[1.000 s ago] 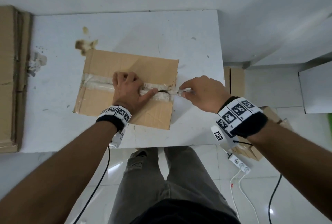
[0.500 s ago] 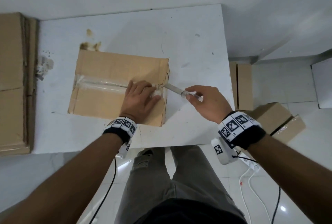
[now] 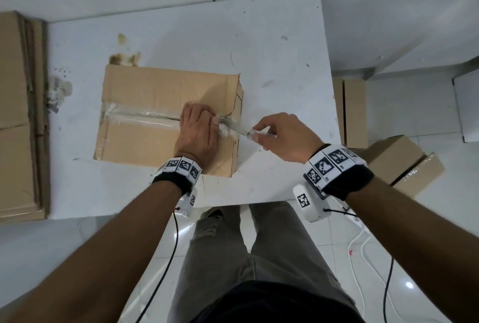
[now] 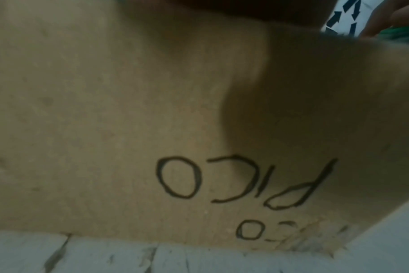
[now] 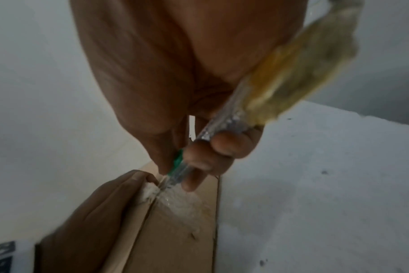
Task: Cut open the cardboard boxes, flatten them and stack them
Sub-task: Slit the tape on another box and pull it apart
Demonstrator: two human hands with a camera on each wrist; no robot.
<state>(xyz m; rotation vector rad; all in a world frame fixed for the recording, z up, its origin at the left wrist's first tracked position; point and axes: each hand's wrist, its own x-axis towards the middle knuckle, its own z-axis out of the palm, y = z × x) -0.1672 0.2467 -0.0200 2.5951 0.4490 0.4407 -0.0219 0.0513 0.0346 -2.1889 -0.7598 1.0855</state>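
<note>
A brown cardboard box [image 3: 160, 94] lies on the white table [image 3: 272, 45], a clear tape seam [image 3: 140, 116] running along its top. My left hand [image 3: 197, 133] rests on the box top at the seam's right end, fingers bent beside crumpled tape. My right hand [image 3: 282, 136] grips a knife [image 3: 238, 129] with a clear and green handle [image 5: 222, 133]. The blade tip sits in the seam next to the left hand's fingers [image 5: 133, 181]. The left wrist view shows only the box's side wall [image 4: 105, 110] with handwritten letters.
A stack of flattened cardboard [image 3: 15, 115] lies along the table's left end. On the floor to the right stand more boxes [image 3: 352, 110] [image 3: 404, 164], with white cables [image 3: 363, 242] below them. My legs are at the table's near edge [image 3: 233, 202].
The knife came off the box's right end, hung clear half a second ago, and is now back in the seam. My left hand slid right along the seam.
</note>
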